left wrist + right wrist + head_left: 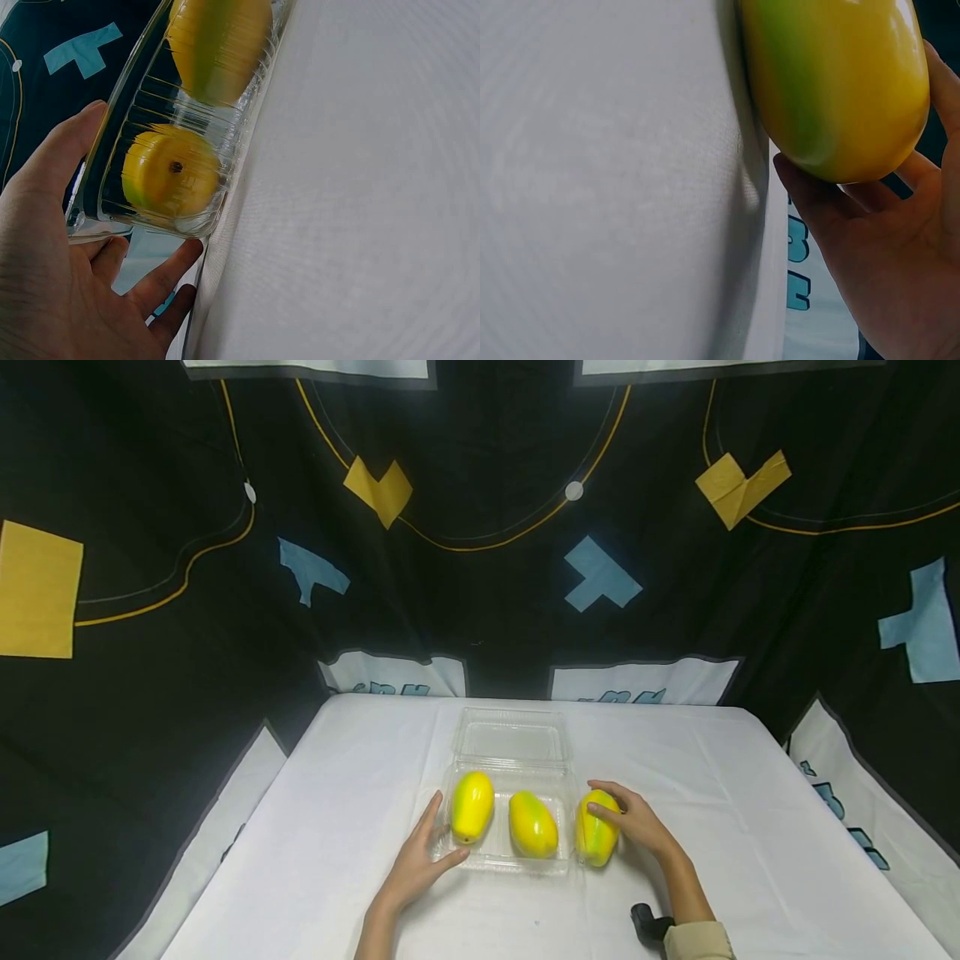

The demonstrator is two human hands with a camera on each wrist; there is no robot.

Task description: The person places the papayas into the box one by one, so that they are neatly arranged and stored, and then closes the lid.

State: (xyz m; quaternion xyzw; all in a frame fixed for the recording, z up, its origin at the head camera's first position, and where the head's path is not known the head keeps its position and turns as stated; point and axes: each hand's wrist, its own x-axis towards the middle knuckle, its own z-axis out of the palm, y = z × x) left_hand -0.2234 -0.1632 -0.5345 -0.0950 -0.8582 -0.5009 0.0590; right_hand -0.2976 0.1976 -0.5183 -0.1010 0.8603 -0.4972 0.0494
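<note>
A clear plastic clamshell box [517, 865] lies on the table with its lid folded back. Inside its tray, a yellow papaya-like fruit [472, 807] is at the left and another papaya-like fruit [533, 824] is right of it. Spread around the box's front left corner, my left hand [420, 860] touches the clear wall with fairly straight fingers. My right hand [637, 820] grips a third papaya-like fruit [597, 839], streaked green, just beyond the box's right side. The right wrist view shows that fruit [840, 90] close to the white cloth, fingers and thumb around it.
A white cloth covers the table [750, 827]. The open lid [512, 737] lies flat behind the tray. A black strap-like object [649, 925] is by the right wrist. Black curtains [480, 610] with taped patches surround the table's back and sides.
</note>
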